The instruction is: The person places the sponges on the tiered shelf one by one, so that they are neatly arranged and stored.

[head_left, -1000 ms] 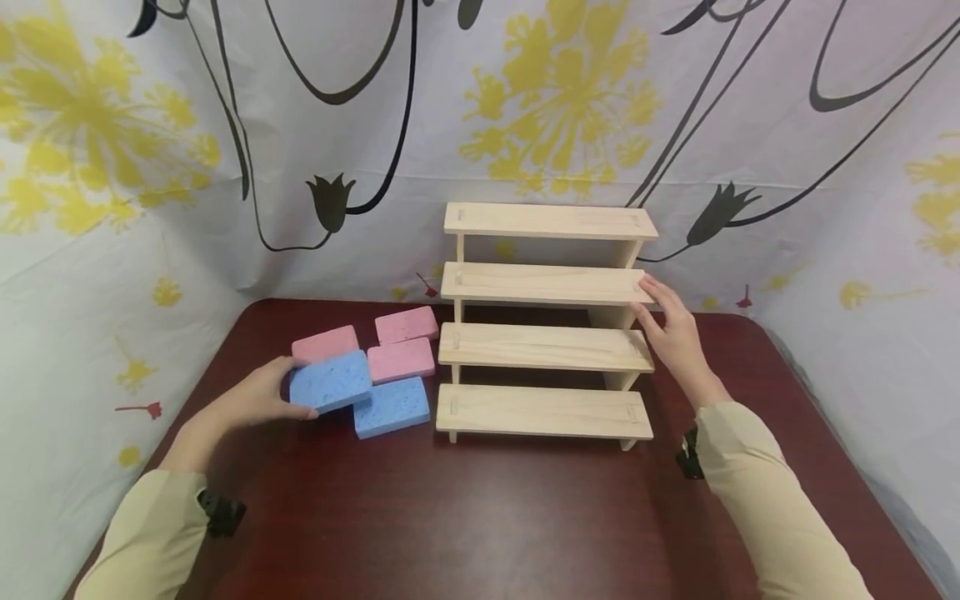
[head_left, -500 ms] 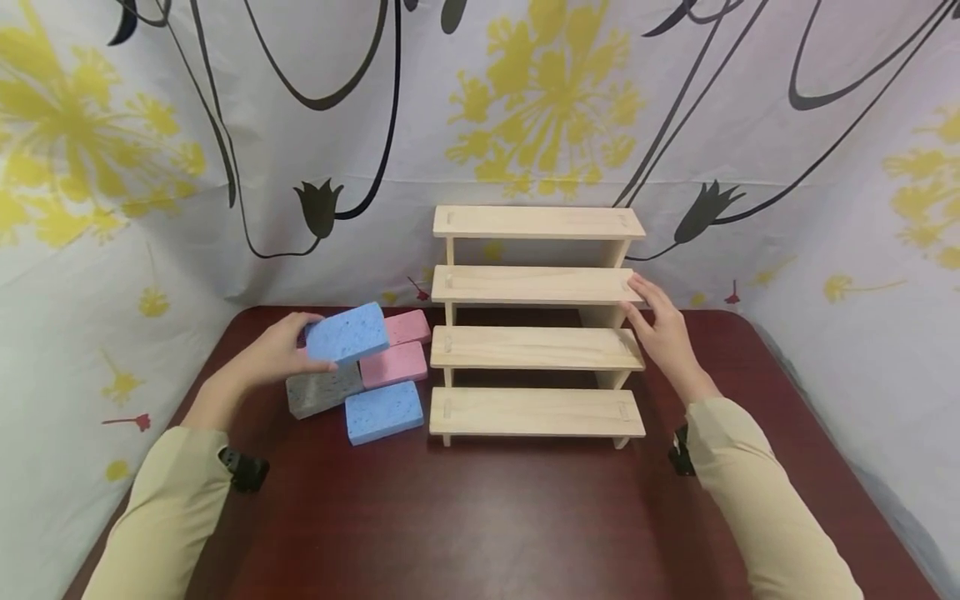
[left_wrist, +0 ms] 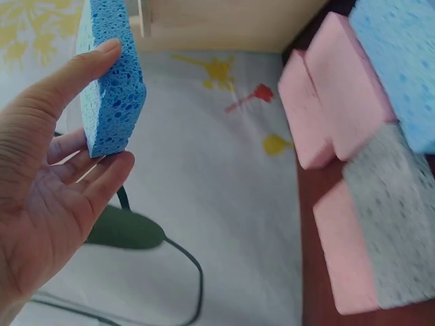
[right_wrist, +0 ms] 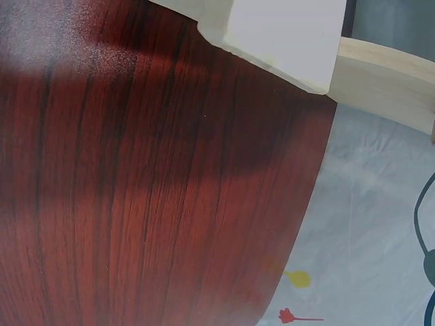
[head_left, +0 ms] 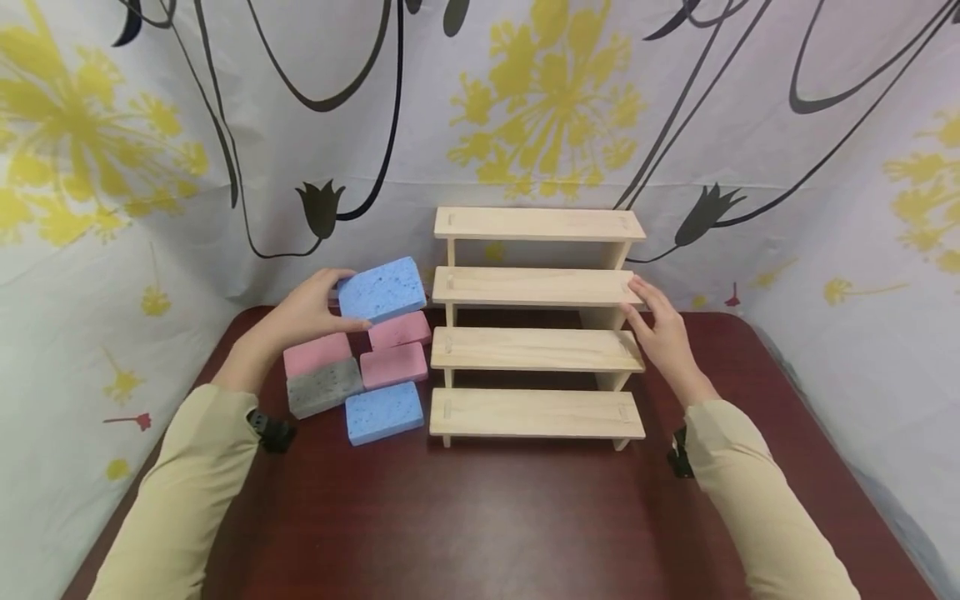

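My left hand (head_left: 300, 312) pinches a blue sponge (head_left: 382, 290) between thumb and fingers. It holds the sponge tilted in the air above the pink sponges, just left of the wooden tiered shelf (head_left: 536, 286). In the left wrist view the thumb presses one face of the sponge and the fingers support its other side. My right hand (head_left: 662, 337) grips the right end of the shelf's second tier from the top, fingers on the board and thumb below its front edge. The right wrist view does not show this hand.
On the dark red table (head_left: 525, 517), left of the shelf, lie another blue sponge (head_left: 384, 412), a grey sponge (head_left: 324, 388) and several pink sponges (head_left: 393, 366). A patterned cloth (head_left: 247, 208) hangs behind the table and along both sides.
My left hand has lifted the blue sponge up and to the right, uncovering the grey sponge and the left pink one. My right hand stays on the shelf. The head view has shifted slightly.
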`<state>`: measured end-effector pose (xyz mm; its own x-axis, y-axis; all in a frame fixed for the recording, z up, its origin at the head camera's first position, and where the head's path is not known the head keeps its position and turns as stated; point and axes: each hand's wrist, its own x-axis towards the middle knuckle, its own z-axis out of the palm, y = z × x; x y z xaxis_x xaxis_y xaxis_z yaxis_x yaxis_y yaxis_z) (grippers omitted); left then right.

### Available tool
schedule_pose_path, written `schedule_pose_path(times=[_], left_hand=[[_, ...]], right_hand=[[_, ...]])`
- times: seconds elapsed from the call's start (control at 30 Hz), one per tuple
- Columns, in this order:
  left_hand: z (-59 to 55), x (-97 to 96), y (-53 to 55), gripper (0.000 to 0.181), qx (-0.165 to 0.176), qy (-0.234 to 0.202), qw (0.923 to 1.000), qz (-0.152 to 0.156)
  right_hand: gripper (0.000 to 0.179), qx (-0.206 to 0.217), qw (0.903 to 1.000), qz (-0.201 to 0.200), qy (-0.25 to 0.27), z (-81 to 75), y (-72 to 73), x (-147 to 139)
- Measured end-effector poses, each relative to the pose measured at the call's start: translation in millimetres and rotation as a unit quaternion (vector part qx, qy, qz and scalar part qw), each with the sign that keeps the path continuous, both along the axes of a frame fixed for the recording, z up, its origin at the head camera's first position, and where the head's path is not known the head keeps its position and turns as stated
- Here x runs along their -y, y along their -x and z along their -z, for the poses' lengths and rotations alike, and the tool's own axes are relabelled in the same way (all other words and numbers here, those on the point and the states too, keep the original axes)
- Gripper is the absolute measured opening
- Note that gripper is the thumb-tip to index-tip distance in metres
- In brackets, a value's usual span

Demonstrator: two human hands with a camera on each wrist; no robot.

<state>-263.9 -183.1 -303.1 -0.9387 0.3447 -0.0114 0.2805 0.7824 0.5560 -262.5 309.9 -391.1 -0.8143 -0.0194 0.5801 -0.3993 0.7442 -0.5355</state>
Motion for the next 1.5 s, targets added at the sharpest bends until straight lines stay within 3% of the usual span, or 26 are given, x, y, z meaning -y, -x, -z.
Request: schedule_pose_path(times=[0.23,0.47,0.87,1.3,1.5], left_hand=[[-13.0,-34.6,16.7,0.089,-0.025,-0.012,0.9995,0.013],[-28.9,-73.0,29.9,0.089,-0.03,-0.037,0.9983,0.033],[-51.1,-134.5,53.4,0.085,-0.087,-0.015,0.9923,0.087],[-74.5,-197.3,76.5,0.082,-0.105,-0.013,0.9889,0.104],[-76.0,-223.7,90.1,0.079,-0.095,-0.034,0.9889,0.11]], right_hand=[[0.044,-0.009,1.0,0.0,-0.004,-3.0,-0.6,-1],[0.043,-0.005,1.0,0.003,-0.002,-3.0,-2.5,1],[0.043,-0.008,0.9999,-0.009,-0.006,-2.9,-3.5,4],[0.043,-0.01,1.0,-0.001,0.002,-2.1,-3.9,4],[0.043,-0.011,0.9999,0.001,0.011,-1.6,-4.5,5]])
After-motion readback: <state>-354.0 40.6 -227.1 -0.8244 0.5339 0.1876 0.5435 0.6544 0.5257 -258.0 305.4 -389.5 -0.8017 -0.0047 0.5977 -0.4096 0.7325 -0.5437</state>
